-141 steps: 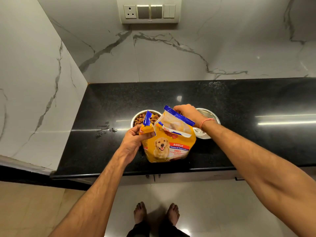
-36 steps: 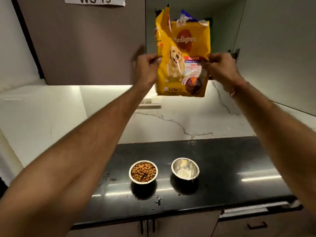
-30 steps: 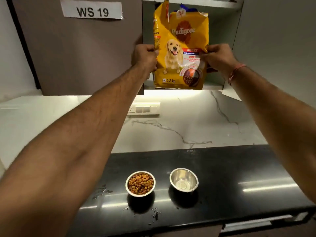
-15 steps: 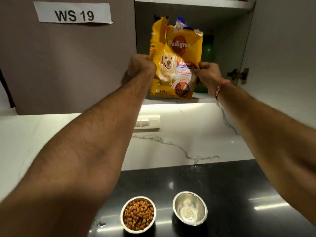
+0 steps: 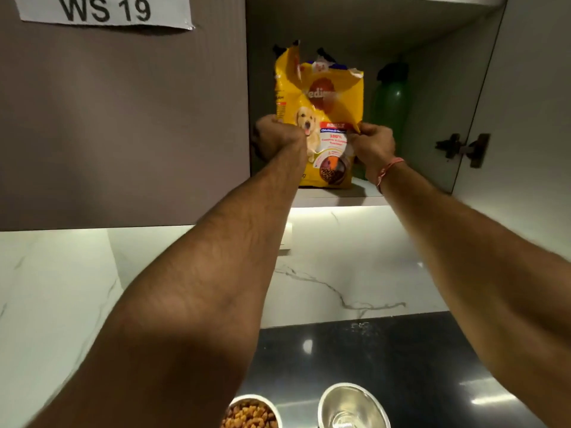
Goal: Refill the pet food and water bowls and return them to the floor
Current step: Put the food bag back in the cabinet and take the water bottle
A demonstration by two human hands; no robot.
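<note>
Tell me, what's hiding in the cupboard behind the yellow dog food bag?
A green bottle stands on the shelf behind and to the right of the dog food bag. Its bottom is covered by the right hand. Anything directly behind the bag is hidden.

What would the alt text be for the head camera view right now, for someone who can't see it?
Both hands, left hand and right hand, grip a yellow dog food bag standing upright on an open cabinet shelf beside a green bottle. Below, on the black countertop, sit a kibble-filled bowl and a steel bowl without kibble.
</note>
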